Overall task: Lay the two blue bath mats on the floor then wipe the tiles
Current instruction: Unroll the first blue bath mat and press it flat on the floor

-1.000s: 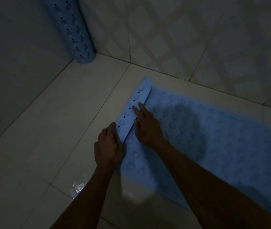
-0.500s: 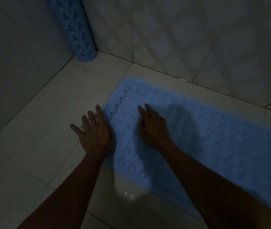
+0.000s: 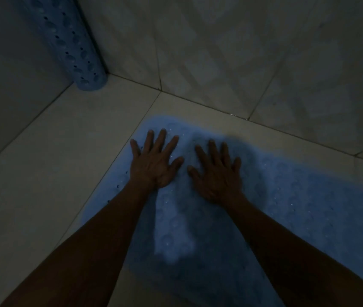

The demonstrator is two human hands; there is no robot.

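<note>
Head view: In a dim tiled bathroom corner, a person presses both palms flat on an unrolled blue bath mat (image 3: 286, 196) that lies on the floor (image 3: 54, 162). The left hand (image 3: 155, 161) rests near the mat's rounded end, fingers spread and pointing toward 12 o'clock, thumb out toward 3 o'clock. The right hand (image 3: 217, 173) lies just beside it at 3 o'clock, also splayed, its fingers angled slightly toward 11 o'clock; the two thumbs sit near each other but apart. Neither hand grips or pinches anything. Both bare forearms run back toward 6 o'clock and out of the frame's lower edge.

The mat's rounded end sits just above the left fingertips, a strip of bare tile separating it from the patterned wall (image 3: 220, 52) at 12 o'clock. Its left edge, dotted with small holes, runs diagonally from that end toward 7 o'clock, passing under the left forearm. The mat stretches away toward 4 o'clock and leaves the frame (its far end is out of sight).

A second blue mat (image 3: 72, 45), rolled into a tube, stands upright in the corner at 11 o'clock, well apart from the hands. Open floor tiles spread between the roll and the flat mat, from 11 o'clock round to 8 o'clock.
</note>
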